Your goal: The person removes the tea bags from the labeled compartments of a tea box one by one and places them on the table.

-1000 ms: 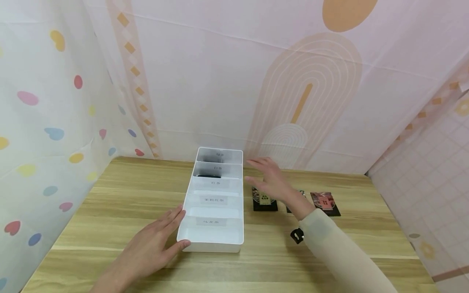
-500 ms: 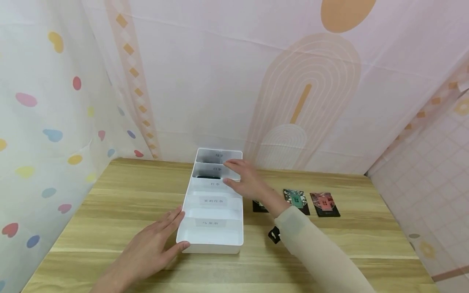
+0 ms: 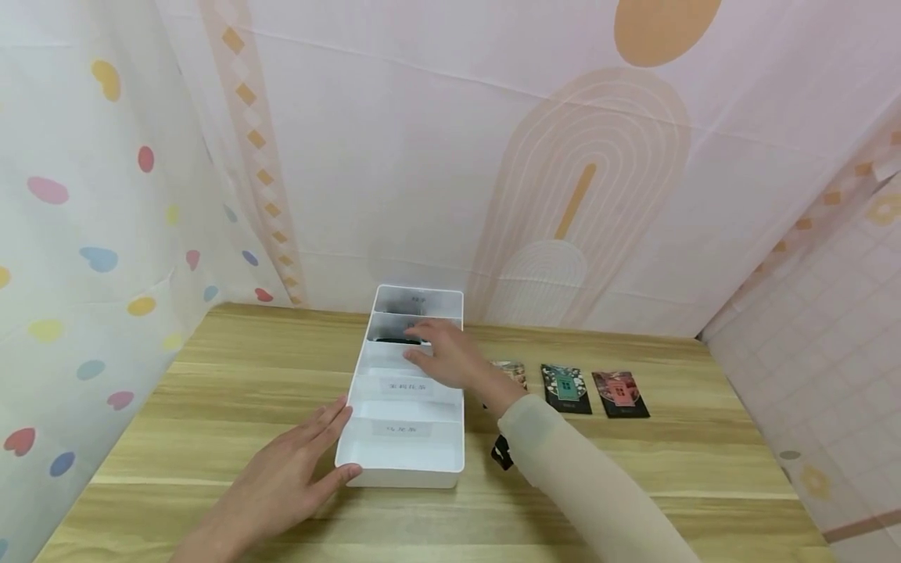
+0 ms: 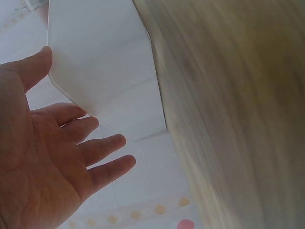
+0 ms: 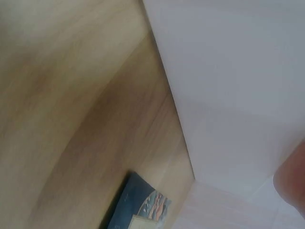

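Note:
A long white organizer box (image 3: 400,473) with several labelled compartments stands on the table. My left hand (image 3: 292,473) rests on its near left corner, thumb at the front rim and straight fingers along the left side. In the left wrist view the fingers (image 4: 107,148) of that hand are spread against the white wall. My right hand (image 3: 450,356) reaches over the box's right rim, its thumb and fingers apart above the second compartment from the back. A black item (image 3: 396,341) shows low in that compartment, partly behind the divider.
Right of the box lie three flat dark packets: one with a green panel (image 3: 566,389), one with a red panel (image 3: 621,393), and one (image 3: 510,369) partly behind my right wrist. A small black piece (image 3: 501,452) shows beside my sleeve. Patterned cloth walls (image 3: 394,156) close off the table's back and sides.
My right hand has moved left from beside the box to over its compartments, uncovering the green-panelled packet. My left hand stays at the box's corner.

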Motion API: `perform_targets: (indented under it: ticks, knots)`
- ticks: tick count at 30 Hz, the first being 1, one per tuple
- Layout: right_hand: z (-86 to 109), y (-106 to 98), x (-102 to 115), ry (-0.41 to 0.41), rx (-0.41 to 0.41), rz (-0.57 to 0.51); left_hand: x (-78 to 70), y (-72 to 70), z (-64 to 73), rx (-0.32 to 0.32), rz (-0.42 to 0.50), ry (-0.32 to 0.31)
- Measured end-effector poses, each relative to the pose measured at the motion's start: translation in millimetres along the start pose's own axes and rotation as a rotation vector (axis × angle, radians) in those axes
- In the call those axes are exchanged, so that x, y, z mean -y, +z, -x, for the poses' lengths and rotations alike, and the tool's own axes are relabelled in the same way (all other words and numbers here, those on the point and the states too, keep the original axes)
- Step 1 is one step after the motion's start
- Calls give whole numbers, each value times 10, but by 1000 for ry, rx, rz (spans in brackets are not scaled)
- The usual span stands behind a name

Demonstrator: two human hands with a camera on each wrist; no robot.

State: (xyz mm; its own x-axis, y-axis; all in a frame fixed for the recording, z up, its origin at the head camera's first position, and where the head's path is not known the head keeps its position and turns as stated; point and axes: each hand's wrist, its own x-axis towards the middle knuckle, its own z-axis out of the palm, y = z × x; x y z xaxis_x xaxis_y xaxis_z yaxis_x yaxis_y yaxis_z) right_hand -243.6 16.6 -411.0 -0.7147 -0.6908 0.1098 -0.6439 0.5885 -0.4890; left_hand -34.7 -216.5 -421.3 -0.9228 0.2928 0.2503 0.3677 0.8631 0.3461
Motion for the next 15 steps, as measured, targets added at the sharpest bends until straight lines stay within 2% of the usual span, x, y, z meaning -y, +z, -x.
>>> perform_targets:
  ticks: [15]
  knots:
    - [-44, 62, 23, -68, -65, 92, 2, -13, 0, -1, 0, 9]
